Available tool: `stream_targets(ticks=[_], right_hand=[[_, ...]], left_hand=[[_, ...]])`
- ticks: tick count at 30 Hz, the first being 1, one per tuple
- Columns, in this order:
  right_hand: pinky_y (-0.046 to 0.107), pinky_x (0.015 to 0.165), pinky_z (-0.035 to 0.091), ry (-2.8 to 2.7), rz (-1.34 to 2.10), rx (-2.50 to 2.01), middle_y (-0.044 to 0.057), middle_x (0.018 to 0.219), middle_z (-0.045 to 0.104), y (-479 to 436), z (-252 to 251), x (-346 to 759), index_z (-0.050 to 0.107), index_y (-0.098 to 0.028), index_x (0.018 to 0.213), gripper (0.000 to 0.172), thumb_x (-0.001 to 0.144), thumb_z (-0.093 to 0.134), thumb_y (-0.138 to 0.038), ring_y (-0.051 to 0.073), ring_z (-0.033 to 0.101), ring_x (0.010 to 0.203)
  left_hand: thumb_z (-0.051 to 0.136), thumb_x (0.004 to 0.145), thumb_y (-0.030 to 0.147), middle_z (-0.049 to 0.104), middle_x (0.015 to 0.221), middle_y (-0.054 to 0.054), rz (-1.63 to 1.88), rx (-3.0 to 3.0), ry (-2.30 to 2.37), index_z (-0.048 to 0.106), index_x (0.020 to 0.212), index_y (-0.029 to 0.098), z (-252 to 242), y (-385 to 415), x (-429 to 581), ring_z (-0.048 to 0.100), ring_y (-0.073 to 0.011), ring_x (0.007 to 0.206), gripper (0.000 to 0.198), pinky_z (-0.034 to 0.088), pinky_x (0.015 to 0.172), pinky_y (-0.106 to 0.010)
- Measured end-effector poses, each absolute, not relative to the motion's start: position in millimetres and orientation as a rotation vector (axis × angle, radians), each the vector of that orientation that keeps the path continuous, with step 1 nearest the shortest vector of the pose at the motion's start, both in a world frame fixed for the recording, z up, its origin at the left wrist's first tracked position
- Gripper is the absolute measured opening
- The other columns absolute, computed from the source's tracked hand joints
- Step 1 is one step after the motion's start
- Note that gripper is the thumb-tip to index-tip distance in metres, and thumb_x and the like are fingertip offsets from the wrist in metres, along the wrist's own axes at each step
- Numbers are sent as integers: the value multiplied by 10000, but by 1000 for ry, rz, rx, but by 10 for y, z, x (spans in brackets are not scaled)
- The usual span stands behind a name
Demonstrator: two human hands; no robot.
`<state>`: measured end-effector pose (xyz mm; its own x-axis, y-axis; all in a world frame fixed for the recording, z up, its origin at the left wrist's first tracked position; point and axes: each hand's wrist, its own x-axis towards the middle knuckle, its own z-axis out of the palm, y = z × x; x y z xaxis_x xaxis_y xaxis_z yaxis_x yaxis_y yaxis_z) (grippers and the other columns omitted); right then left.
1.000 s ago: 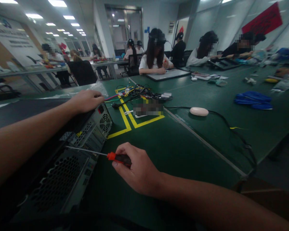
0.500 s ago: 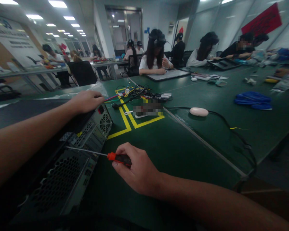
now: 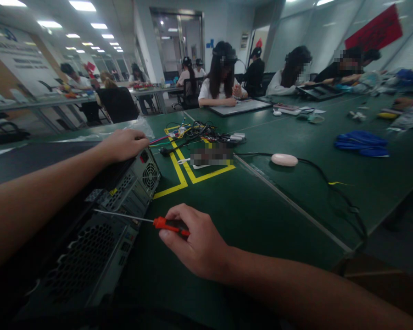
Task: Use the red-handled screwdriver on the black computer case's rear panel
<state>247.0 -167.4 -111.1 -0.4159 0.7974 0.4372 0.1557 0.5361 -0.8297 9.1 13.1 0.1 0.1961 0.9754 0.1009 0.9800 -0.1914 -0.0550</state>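
Observation:
A black computer case [image 3: 58, 153] lies at the left, its metal back panel [image 3: 124, 201] turned towards the right. My left hand [image 3: 129, 143] is closed over the case's far upper corner, fingers bent around the edge and partly hidden. In my right hand [image 3: 199, 243], thumb and fingers pinch the orange and black handle of a screwdriver [image 3: 165, 224]. Its long thin shaft points left, the tip at the back panel's upper edge near a vent grille [image 3: 84, 247]. Whether a screw sits under the tip is too small to tell.
Beyond the case lie tangled cables [image 3: 196, 132] and a blurred-out item [image 3: 211, 155] inside yellow tape lines [image 3: 213, 173]. A pale pink oval object [image 3: 284, 159] rests by a black cord [image 3: 330, 176]. Blue cloth-like material [image 3: 361, 143] lies farther right. People work across the green table [image 3: 261, 201].
The screwdriver handle has turned slightly in my right fingers, so more of its orange side shows. Its tip stays at the same spot. My left hand has not moved.

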Motion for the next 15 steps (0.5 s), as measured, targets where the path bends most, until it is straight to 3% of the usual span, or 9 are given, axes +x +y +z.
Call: stream_targets(ticks=[9, 15], right_hand=[[301, 733, 486, -1913, 874, -778, 42, 899, 678, -1662, -1121, 2466, 703, -170, 1015, 243, 1054, 567, -367, 166, 619, 786], [295, 730, 532, -1870, 945, -756, 28, 956, 709, -1682, -1149, 2451, 618, -207, 1139, 271, 954, 711, -381, 169, 659, 795]], left_hand=[[277, 942, 433, 735, 1238, -204, -75, -2363, -1901, 753, 1241, 53, -1, 152, 85, 669, -370, 1160, 678, 508, 1020, -455], [285, 945, 432, 731, 1276, -183, -82, -2353, -1929, 751, 1265, 64, 1, 148, 92, 659, -363, 1187, 675, 500, 1039, -450]])
